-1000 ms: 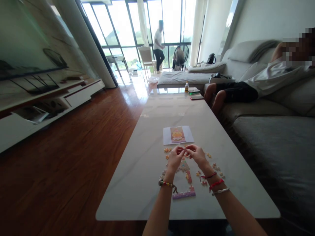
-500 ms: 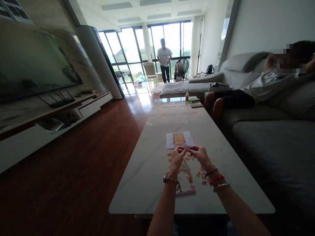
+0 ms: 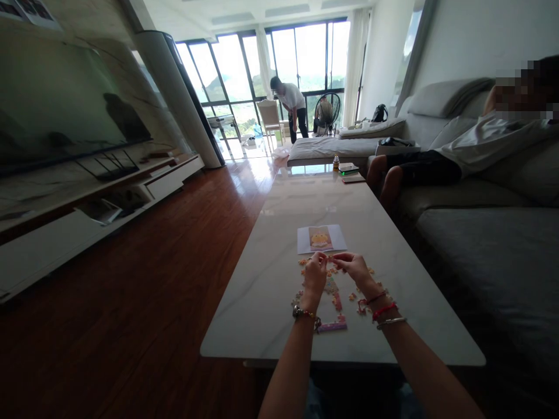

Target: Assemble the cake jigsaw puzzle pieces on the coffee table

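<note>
My left hand (image 3: 316, 273) and my right hand (image 3: 354, 269) meet over the puzzle, just below the picture sheet. The fingers of both are pinched together around a small jigsaw puzzle piece (image 3: 331, 258), largely covered by the fingertips. Beneath them lies a partly joined puzzle, with a purple bottom strip (image 3: 332, 327) and a pink side strip (image 3: 337, 300). Loose puzzle pieces (image 3: 352, 297) are scattered around both wrists. Beyond the hands, a printed sheet (image 3: 303, 240) shows a yellow figure.
The white marble-patterned table (image 3: 244, 291) stretches away from me. A small bottle (image 3: 336, 162) and a phone (image 3: 348, 169) are at its far end. One person (image 3: 469, 142) reclines on the grey sofa (image 3: 484, 233); another (image 3: 292, 102) bends over near the windows.
My hands stay close together, with the left fingers turned slightly and the right fingers stretched more to the left. The standing person has bent forward. The view has tilted down a little.
</note>
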### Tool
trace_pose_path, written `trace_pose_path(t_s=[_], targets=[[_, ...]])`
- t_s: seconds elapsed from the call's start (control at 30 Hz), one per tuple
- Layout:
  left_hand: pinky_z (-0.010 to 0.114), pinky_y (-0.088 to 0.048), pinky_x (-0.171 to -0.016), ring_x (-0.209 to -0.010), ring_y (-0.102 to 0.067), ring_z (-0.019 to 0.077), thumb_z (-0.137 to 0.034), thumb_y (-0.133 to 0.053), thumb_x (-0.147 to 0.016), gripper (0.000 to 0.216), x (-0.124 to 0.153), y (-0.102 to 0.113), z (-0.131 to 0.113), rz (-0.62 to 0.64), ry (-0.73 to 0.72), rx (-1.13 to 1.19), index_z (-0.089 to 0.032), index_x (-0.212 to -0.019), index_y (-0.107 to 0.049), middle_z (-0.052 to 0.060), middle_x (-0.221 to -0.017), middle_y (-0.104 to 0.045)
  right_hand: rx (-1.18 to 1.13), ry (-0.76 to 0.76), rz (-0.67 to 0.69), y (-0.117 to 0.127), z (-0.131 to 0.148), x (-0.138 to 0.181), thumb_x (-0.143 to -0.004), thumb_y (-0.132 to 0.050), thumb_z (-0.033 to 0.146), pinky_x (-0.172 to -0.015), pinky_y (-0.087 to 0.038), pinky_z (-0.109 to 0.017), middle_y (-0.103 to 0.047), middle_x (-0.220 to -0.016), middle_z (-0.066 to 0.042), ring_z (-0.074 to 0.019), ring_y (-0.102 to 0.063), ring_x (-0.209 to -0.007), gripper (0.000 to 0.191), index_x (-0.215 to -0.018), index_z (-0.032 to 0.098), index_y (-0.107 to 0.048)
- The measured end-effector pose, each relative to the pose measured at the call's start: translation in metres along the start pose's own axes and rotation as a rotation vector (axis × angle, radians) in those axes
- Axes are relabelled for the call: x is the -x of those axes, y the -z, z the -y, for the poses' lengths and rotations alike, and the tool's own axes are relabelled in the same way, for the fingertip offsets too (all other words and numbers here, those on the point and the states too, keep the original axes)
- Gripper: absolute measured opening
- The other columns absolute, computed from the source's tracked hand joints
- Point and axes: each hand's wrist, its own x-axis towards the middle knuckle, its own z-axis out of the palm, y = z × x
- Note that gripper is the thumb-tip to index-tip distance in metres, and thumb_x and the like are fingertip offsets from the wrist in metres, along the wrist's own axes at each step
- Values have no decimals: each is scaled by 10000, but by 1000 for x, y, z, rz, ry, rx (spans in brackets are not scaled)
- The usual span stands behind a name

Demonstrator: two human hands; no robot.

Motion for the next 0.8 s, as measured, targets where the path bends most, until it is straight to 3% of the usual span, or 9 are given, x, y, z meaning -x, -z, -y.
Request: trace_pose_path(t_s=[0.4, 0.8], targets=[[232, -397, -659, -722, -572, 128, -275, -419, -824, 170, 13, -4, 7, -34, -16, -136, -189, -818, -565, 30, -771, -625, 352, 176, -102, -4, -3, 14, -685, -553, 329, -592, -465, -266, -678, -697, -46, -166, -612, -642, 182, -714, 175, -646], [231, -397, -656, -710, -567, 125, -247, -426, -821, 150, 11, -3, 6, -39, -29, -157, -187, -802, -561, 26, -773, -613, 460, 221, -125, -4, -1, 12, -710, -513, 285, -617, -455, -266, -671, -699, -42, -163, -608, -634, 162, -717, 178, -635]])
